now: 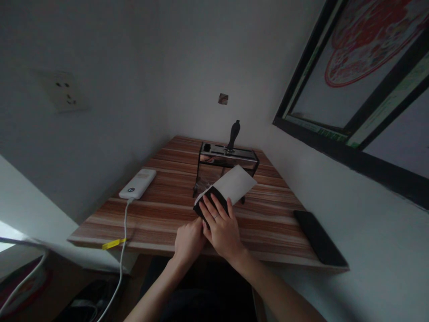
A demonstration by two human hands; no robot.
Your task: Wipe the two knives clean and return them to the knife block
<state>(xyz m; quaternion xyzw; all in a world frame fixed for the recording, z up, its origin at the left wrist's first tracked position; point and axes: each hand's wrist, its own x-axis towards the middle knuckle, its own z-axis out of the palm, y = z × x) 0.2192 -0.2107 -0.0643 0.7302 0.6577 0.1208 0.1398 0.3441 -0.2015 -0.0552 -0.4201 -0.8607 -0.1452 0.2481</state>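
Observation:
A flat white piece [236, 182], like a sheet or packet, slants over the table with a black piece [212, 197] across its near end. I cannot tell what kind either is. My left hand [189, 241] is closed at the black piece's near corner; its fingertips are partly hidden. Stretched flat across the black piece, my right hand [223, 228] has its fingers apart and a ring on one. Just behind stands a metal-framed device [228, 154] with a black upright handle [234, 134]. Clear crinkled plastic [202, 184] shows beside the white piece.
On the wood-grain table [161, 223], a white power bank [138, 183] lies left with a white cable [124, 223] bearing a yellow tag [114, 244]. A black phone-like slab [320, 237] lies at the right edge. Walls close in behind and on both sides.

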